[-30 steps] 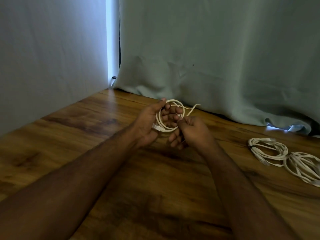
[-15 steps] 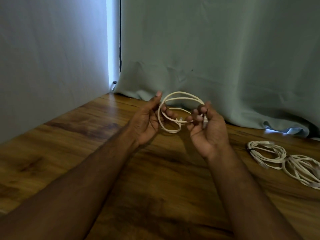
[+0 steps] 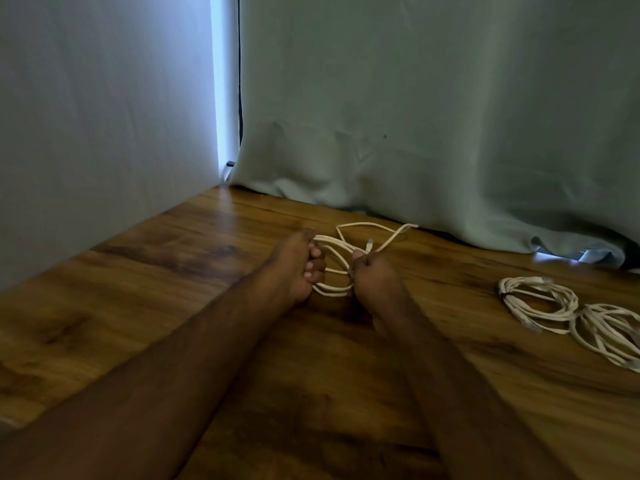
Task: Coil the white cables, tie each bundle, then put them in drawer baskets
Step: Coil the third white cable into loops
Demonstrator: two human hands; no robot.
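Your left hand [image 3: 298,268] and right hand [image 3: 375,277] are both curled tight around the white cable [image 3: 341,252], its loops strung between them above the counter [image 3: 173,271].

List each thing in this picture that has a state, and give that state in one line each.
left hand: closed on the cable loops
right hand: closed on the cable
white cable: loosely looped between both hands, untied
nearer coil: coiled, on the table
far-right coil: coiled, on the table
curtain: hanging, hem bunched on the table

Wooden table [image 3: 145,306] fills the near scene; pale green curtain [image 3: 433,116] far right, grey-white wall [image 3: 104,116] left.
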